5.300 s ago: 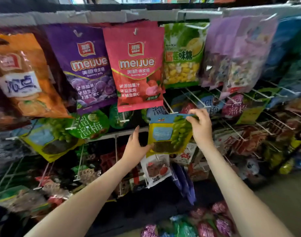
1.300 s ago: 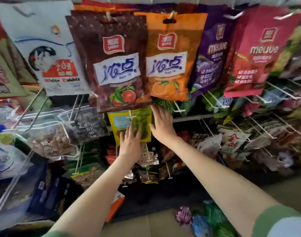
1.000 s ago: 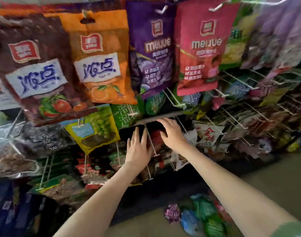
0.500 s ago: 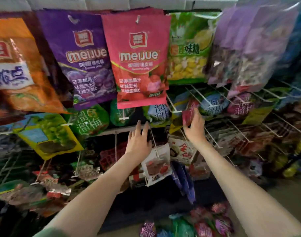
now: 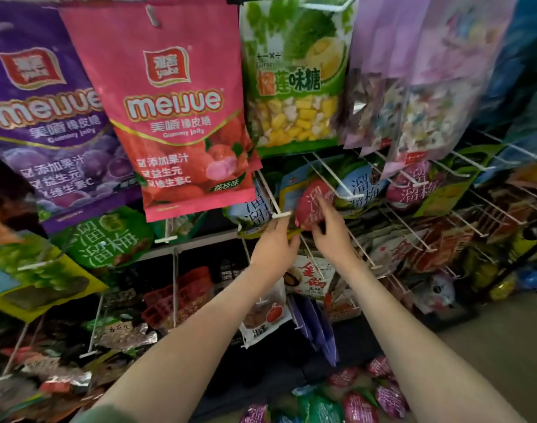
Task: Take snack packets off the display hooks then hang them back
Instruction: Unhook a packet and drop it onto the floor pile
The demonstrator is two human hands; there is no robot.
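A snack packet [image 5: 310,200] with a red oval label and a blue and yellow border hangs in the second row on a white wire hook [image 5: 271,195]. My right hand [image 5: 329,228] grips its front from the lower right, fingers curled on the red label. Coming up from the lower left, my left hand [image 5: 274,244] pinches the packet's bottom edge beside the hook's tip. Above them hang a pink Meijue gummy bag [image 5: 181,117] and a green durian candy bag [image 5: 294,77].
A purple Meijue bag [image 5: 44,117] hangs at top left. More plum packets [image 5: 360,186] fill the hooks to the right, whose white wire prongs [image 5: 413,230] jut towards me. Small packets [image 5: 349,401] lie on the floor below, and lower rows of hanging snacks [image 5: 262,315] sit under my arms.
My left hand has risen from the lower hook to the red-labelled packet's bottom edge. My right hand stays on that packet, and the view has drawn closer.
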